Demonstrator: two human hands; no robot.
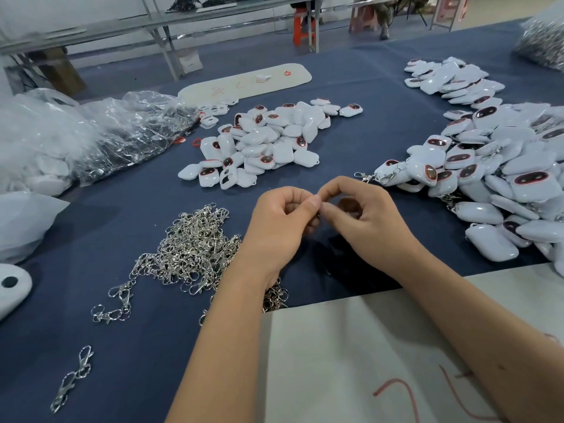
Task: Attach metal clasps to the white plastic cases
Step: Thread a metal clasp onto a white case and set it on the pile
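A dark blue cloth (137, 346) is covering the table. White cases (265, 141) with dark oval windows ringed in red are lying in heaps, and more of the same white ones (500, 178) are showing at the right. Silver clasps (192, 248) are glinting. A pale grey board (351, 361) is carrying red scrawled strokes. Clear plastic bags (100, 129) are shining whitish-grey.

Metal clasps (195, 248): tangled silver heap, lower left of centre; strays at lower left. White plastic cases (262, 141): loose pile, upper centre, some showing dark red-rimmed ovals. Larger pile (500, 178) at right edge, several with clasps attached.
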